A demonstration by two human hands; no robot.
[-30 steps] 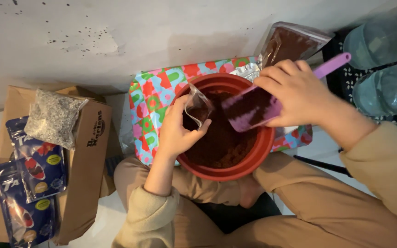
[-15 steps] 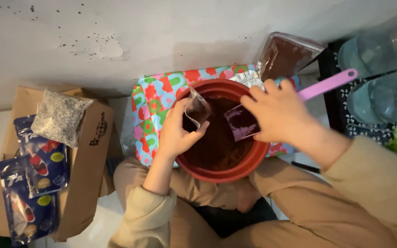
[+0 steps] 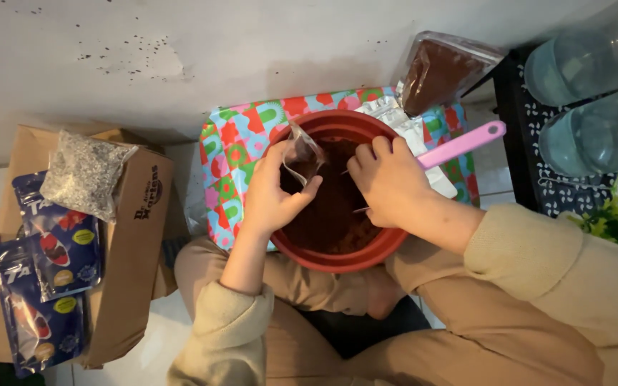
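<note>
Right hand (image 3: 389, 184), clenched on pink scoop (image 3: 463, 145), has dipped into red bowl (image 3: 337, 251); left hand (image 3: 275, 194) still pinches small bag (image 3: 300, 156); another scoopful likely.

- Small clear pouch (image 3: 302, 156), pinched in the left hand (image 3: 275, 194) above the bowl.
- Clear bag of brown powder (image 3: 439, 73) against the wall.
- Grey-grain bag (image 3: 84, 174) and two blue packets (image 3: 60, 239) (image 3: 31, 314) on the cardboard box (image 3: 131, 286).

left hand (image 3: 275, 196) pinched small clear pouch (image 3: 302, 154) over red bowl (image 3: 337, 254) of dark soil | right hand (image 3: 389, 182) gripped pink-handled scoop (image 3: 463, 143), blade down inside bowl | patterned box (image 3: 241, 143) beneath both hands | cardboard box (image 3: 134, 236) with blue packets (image 3: 59, 243) well left of left hand
</note>
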